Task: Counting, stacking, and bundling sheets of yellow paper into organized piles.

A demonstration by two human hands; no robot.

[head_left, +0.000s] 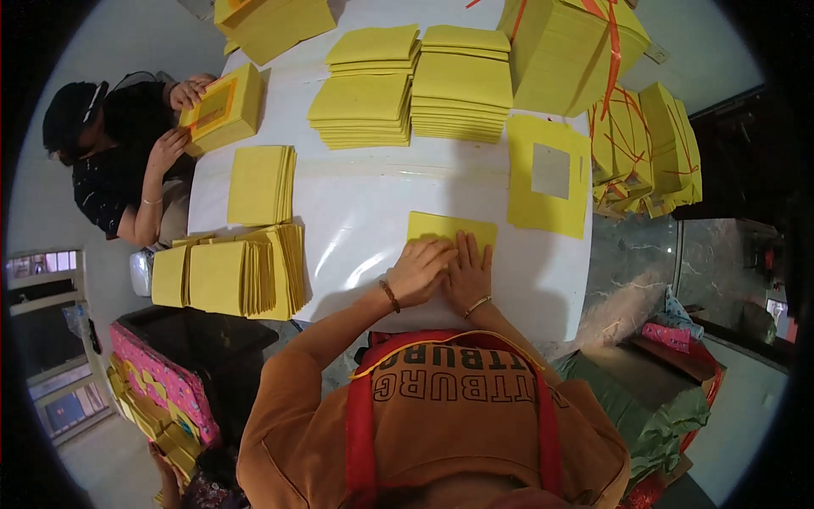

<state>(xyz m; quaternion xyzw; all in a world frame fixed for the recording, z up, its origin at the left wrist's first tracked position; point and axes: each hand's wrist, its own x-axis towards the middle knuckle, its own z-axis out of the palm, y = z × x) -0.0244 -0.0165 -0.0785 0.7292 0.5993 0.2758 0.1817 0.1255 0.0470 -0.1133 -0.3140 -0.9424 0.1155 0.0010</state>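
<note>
In front of me on the white table lies a folded yellow paper piece (pixel 432 225), its near part hidden beneath my hands. My left hand (pixel 418 271) rests on it with the fingers bent over toward the right, holding nothing that I can see. Beside it my right hand (pixel 468 271) presses flat on the paper, fingers stretched out and pointing away from me. To the right of my hands lies a stack of flat yellow sheets (pixel 547 216) with a grey rectangle in the upper one.
Stacks of folded yellow pieces stand at the table's far middle (pixel 462 81) and left (pixel 229 276). A large yellow bundle with red ribbon (pixel 560 55) occupies the far right. Across the left edge, a co-worker (pixel 119 157) handles a yellow box (pixel 246 102). A cardboard box (pixel 653 382) stands lower right.
</note>
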